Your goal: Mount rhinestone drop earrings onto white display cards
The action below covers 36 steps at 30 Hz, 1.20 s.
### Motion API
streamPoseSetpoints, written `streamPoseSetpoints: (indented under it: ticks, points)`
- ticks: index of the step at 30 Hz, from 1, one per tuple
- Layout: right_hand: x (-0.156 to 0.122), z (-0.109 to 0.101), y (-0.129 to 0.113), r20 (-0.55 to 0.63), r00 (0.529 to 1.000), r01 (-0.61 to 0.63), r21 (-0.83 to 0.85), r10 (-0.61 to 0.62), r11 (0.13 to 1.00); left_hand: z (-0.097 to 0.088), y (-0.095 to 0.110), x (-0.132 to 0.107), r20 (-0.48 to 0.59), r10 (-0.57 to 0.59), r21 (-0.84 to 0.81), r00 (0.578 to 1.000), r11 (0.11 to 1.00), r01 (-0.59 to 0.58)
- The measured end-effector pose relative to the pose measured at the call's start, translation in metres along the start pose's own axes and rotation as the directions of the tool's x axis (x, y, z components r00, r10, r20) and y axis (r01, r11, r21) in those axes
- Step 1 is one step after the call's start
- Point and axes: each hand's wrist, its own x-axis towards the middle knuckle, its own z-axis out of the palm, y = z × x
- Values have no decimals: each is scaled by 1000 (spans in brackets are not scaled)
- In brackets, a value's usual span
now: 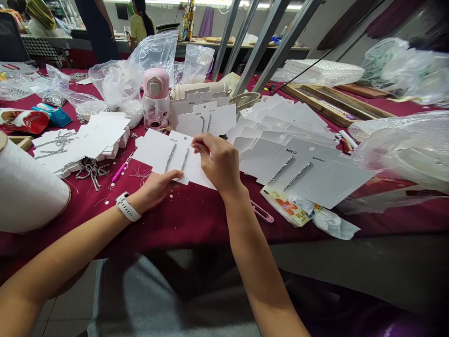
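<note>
1. The left hand has its fingers clamped on the lower edge of a white card, thumb on the front
2. The card is held above the front part of the red tablecloth, with two silver chains hanging side by side on it
3. The right hand is at the card's upper right side, fingers curled in near the top of one chain; I cannot tell whether they pinch anything
4. To the right, a pile of cards overlaps a tissue packet
5. To the left lie a pink-handled tool and loose chains
</note>
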Motion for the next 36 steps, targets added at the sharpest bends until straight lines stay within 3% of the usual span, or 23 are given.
streamPoseSetpoints:
  ticks: [9, 15, 30, 36]
  points:
    - [0, -2, -2, 74, 997, -7, -28, 9, 1000, 2, 1, -2, 5, 16, 22, 1000, 1000, -16]
    - [0, -3, -2, 146, 988, 44, 28, -48, 999, -1, 1, 0, 13, 51, 17, 999, 999, -51]
    - [1, -6, 4, 180, 984, 3, -85, 13, 996, 0, 2, 1, -32, 73, 17, 997, 997, -72]
    - [0, -7, 4, 158, 986, 58, -84, -44, 995, 0, 1, 0, -31, 67, 33, 997, 997, -65]
